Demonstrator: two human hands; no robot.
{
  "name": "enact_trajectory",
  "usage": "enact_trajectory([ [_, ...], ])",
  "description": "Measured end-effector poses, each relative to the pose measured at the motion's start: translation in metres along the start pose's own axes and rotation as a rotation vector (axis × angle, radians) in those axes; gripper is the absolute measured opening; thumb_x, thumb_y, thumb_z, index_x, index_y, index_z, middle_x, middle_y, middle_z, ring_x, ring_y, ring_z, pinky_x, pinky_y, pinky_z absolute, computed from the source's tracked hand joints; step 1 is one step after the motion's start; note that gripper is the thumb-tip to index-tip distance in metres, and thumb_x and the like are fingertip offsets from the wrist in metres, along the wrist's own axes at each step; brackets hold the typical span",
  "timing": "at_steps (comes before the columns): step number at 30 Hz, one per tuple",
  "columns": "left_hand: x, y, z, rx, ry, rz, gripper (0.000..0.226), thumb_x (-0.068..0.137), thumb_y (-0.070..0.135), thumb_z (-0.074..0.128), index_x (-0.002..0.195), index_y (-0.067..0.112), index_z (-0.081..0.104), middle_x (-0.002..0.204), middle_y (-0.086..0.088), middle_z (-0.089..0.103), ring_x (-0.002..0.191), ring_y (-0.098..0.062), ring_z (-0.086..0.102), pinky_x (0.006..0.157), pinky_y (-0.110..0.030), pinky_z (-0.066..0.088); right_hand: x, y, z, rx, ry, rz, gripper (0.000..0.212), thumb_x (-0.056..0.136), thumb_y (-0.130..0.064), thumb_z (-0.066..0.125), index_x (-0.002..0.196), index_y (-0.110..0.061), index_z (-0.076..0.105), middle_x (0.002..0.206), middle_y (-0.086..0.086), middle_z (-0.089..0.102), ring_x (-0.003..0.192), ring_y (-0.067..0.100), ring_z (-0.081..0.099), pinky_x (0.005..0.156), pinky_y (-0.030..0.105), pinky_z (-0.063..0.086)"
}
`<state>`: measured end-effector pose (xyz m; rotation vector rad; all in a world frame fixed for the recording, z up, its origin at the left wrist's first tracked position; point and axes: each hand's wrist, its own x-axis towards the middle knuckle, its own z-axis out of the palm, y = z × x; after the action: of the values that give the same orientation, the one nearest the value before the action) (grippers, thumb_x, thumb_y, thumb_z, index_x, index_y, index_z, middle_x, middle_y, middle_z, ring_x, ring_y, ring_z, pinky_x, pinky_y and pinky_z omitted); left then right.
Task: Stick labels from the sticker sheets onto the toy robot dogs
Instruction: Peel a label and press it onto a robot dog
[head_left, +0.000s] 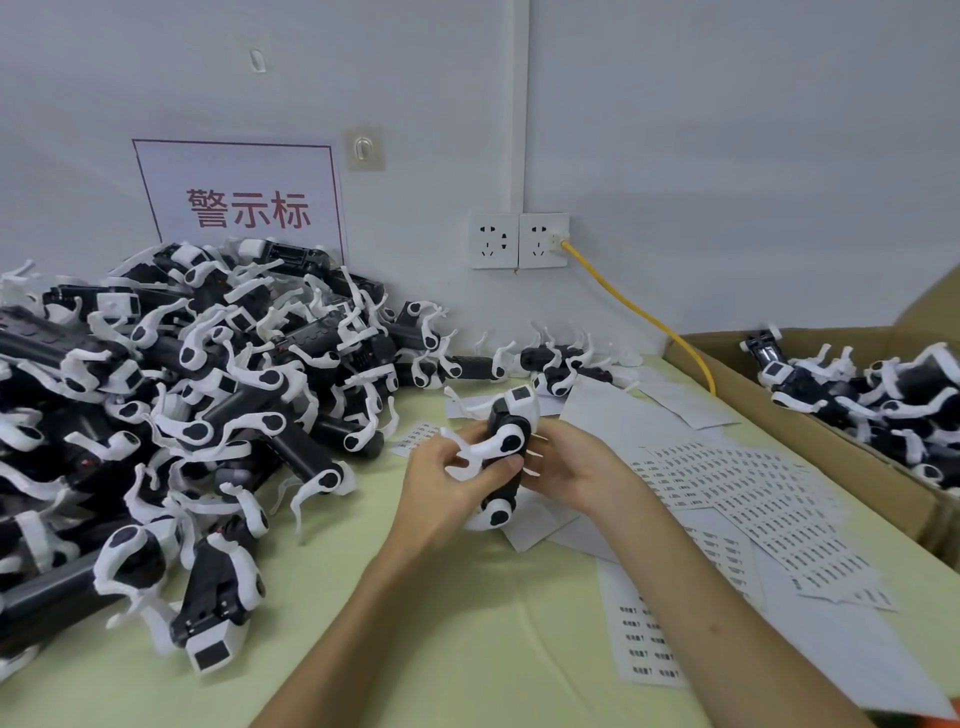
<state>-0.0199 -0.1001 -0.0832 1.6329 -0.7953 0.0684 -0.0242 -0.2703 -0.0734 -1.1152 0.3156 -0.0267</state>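
The pile of dogs (182, 389) crowded the left, and sticker sheets (753, 493) covered the right up to the cardboard box (727, 358). Bare green table (415, 649) lay open near me. Mid-table, my left hand (441, 483) and right hand (569, 467) both gripped one toy robot dog (506, 441), upright, black-bodied, white-legged.

A pile of toy robot dogs (182, 415) is heaped on the left of the table (441, 649), before a wall sign (244, 202). On the right, sticker sheets (753, 499) are spread beside a cardboard box (852, 462) in which more dogs (883, 395) lie. Between pile and sheets, a single dog (506, 452) is held by the left hand (447, 488) and right hand (571, 467).
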Motion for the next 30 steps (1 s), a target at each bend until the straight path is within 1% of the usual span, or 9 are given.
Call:
enact_trajectory([
  [3, 0.001, -0.001, 0.001, 0.043, 0.01, 0.009, 0.021, 0.081, 0.042, 0.069, 0.101, 0.044, 0.075, 0.099, 0.013, 0.078, 0.095, -0.009, 0.068, 0.089, -0.03, 0.05, -0.001, -0.001, 0.001, -0.157, 0.075, -0.133, 0.018, 0.087, -0.002, 0.061, 0.101, -0.001, 0.073, 0.095, 0.012, 0.069, 0.089, 0.024, 0.06, 0.084, 0.034, 0.049],
  [6, 0.003, -0.005, 0.001, 0.081, -0.012, 0.011, 0.021, 0.082, 0.038, 0.07, 0.1, 0.028, 0.076, 0.097, 0.006, 0.076, 0.095, -0.017, 0.067, 0.087, -0.039, 0.05, -0.002, 0.001, 0.007, -0.274, 0.242, -0.316, 0.021, 0.087, 0.004, 0.059, 0.098, 0.002, 0.076, 0.086, 0.016, 0.069, 0.079, 0.025, 0.057, 0.08, 0.036, 0.052],
  [9, 0.006, -0.005, 0.001, -0.054, 0.051, -0.071, 0.02, 0.079, 0.034, 0.077, 0.096, 0.025, 0.077, 0.104, 0.001, 0.075, 0.096, -0.016, 0.071, 0.08, -0.034, 0.055, -0.004, 0.0, 0.009, -0.192, 0.343, -0.429, 0.009, 0.088, -0.003, 0.071, 0.083, -0.007, 0.077, 0.071, 0.003, 0.065, 0.062, 0.017, 0.047, 0.066, 0.027, 0.047],
  [11, 0.008, -0.005, -0.003, -0.201, 0.159, -0.197, 0.032, 0.073, 0.04, 0.079, 0.096, 0.018, 0.077, 0.104, -0.01, 0.072, 0.086, -0.011, 0.069, 0.073, -0.028, 0.051, -0.005, -0.005, 0.005, -0.122, 0.373, -0.458, 0.009, 0.088, -0.011, 0.077, 0.08, -0.012, 0.075, 0.063, -0.004, 0.06, 0.055, 0.013, 0.042, 0.061, 0.024, 0.044],
  [14, 0.01, -0.004, -0.012, -0.442, 0.274, -0.347, 0.035, 0.071, 0.04, 0.083, 0.094, 0.014, 0.078, 0.089, -0.006, 0.071, 0.073, -0.012, 0.056, 0.073, -0.027, 0.043, -0.009, -0.011, 0.002, -0.031, 0.285, -0.401, 0.005, 0.09, -0.018, 0.076, 0.086, -0.014, 0.075, 0.062, -0.004, 0.056, 0.051, 0.012, 0.036, 0.058, 0.024, 0.037],
  [17, 0.011, -0.002, -0.018, -0.716, 0.334, -0.397, 0.029, 0.073, 0.037, 0.083, 0.096, 0.023, 0.072, 0.084, 0.007, 0.067, 0.069, -0.009, 0.061, 0.075, -0.022, 0.047, -0.012, -0.01, 0.008, 0.147, 0.125, -0.283, 0.013, 0.091, -0.019, 0.068, 0.099, -0.013, 0.077, 0.056, -0.002, 0.046, 0.046, 0.012, 0.025, 0.049, 0.024, 0.025],
  [21, 0.015, -0.007, -0.023, -0.992, 0.479, -0.44, 0.03, 0.087, 0.023, 0.075, 0.113, 0.013, 0.065, 0.092, 0.005, 0.072, 0.076, -0.011, 0.074, 0.072, -0.021, 0.059, -0.018, -0.005, 0.019, 0.312, -0.092, -0.197, 0.025, 0.088, -0.017, 0.058, 0.1, -0.013, 0.08, 0.043, -0.002, 0.025, 0.044, 0.014, 0.01, 0.041, 0.024, 0.014],
  [25, 0.016, -0.009, -0.026, -1.12, 0.505, -0.422, 0.011, 0.095, 0.02, 0.07, 0.1, 0.01, 0.068, 0.085, 0.003, 0.075, 0.085, -0.014, 0.077, 0.071, -0.022, 0.06, -0.026, 0.006, 0.031, 0.3, -0.292, -0.112, 0.032, 0.08, -0.021, 0.06, 0.104, -0.019, 0.082, 0.04, -0.002, 0.024, 0.045, 0.015, 0.008, 0.042, 0.024, 0.014],
  [30, 0.016, -0.015, -0.025, -1.158, 0.428, -0.38, 0.021, 0.083, 0.027, 0.074, 0.095, 0.011, 0.068, 0.086, 0.003, 0.071, 0.108, -0.019, 0.074, 0.083, -0.028, 0.06, -0.028, 0.029, 0.046, 0.198, -0.383, -0.035, 0.042, 0.084, -0.022, 0.057, 0.121, -0.021, 0.076, 0.042, -0.001, 0.027, 0.038, 0.011, 0.016, 0.039, 0.023, 0.017],
])
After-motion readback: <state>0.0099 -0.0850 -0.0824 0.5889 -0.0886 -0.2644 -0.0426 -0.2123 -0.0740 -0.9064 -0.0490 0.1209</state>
